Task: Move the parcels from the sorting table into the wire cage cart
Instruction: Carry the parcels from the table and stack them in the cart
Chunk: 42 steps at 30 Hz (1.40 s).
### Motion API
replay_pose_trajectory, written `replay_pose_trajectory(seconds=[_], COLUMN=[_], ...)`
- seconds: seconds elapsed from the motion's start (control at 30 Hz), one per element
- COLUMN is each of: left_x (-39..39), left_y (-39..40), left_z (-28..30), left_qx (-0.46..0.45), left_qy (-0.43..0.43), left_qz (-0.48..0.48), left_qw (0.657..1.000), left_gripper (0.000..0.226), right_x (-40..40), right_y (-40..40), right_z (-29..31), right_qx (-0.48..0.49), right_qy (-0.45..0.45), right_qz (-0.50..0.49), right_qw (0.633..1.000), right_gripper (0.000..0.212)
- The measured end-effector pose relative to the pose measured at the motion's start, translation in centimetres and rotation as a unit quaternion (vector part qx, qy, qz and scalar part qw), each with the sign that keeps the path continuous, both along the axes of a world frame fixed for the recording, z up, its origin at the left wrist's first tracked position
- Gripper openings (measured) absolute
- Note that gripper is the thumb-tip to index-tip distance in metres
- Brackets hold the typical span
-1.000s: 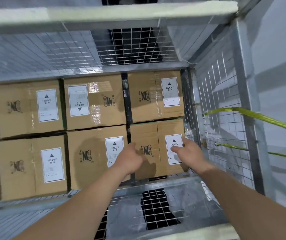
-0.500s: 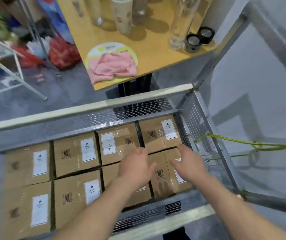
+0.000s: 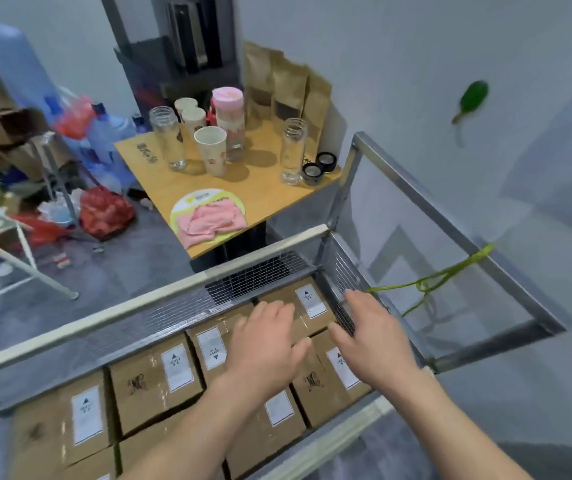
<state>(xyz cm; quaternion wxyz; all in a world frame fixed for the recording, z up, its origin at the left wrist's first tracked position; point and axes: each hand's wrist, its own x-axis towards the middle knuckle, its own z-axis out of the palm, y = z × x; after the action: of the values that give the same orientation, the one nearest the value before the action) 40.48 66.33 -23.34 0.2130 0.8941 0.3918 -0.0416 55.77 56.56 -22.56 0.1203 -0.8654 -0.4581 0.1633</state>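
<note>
Several brown cardboard parcels (image 3: 154,386) with white HEAVY labels lie packed in two rows inside the wire cage cart (image 3: 260,240). My left hand (image 3: 267,344) hovers with relaxed, spread fingers above the parcels at the cart's right end and holds nothing. My right hand (image 3: 371,337) is also empty, its fingers straight, above the rightmost near parcel (image 3: 326,382) and close to the cart's right mesh wall. Whether either hand touches a box is unclear through the blur.
A wooden table (image 3: 264,199) behind the cart carries glass jars, paper cups, brown pouches and a pink cloth. A green cord (image 3: 430,282) is tied to the cart's right frame. Bags, boxes and a white stand clutter the floor at left. A white wall stands at right.
The view has lifted from deep inside the cart to above its rim, so the table and room have appeared. Both hands have drawn back from the near right parcel they touched.
</note>
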Motion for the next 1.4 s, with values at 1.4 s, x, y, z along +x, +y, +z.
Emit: replay_pose_trajectory(seconds=[1.4], left_x=[5.1], left_y=[-24.2], left_z=[14.6], left_qx=[0.113], left_qy=[-0.153], left_qz=[-0.358], left_qw=[0.914], left_gripper=[0.065], right_x=[-5.6], right_y=[-32.8], right_z=[13.6], right_qx=[0.051], right_qy=[-0.105], right_qz=[-0.359], right_qw=[0.926], right_gripper=[0.074])
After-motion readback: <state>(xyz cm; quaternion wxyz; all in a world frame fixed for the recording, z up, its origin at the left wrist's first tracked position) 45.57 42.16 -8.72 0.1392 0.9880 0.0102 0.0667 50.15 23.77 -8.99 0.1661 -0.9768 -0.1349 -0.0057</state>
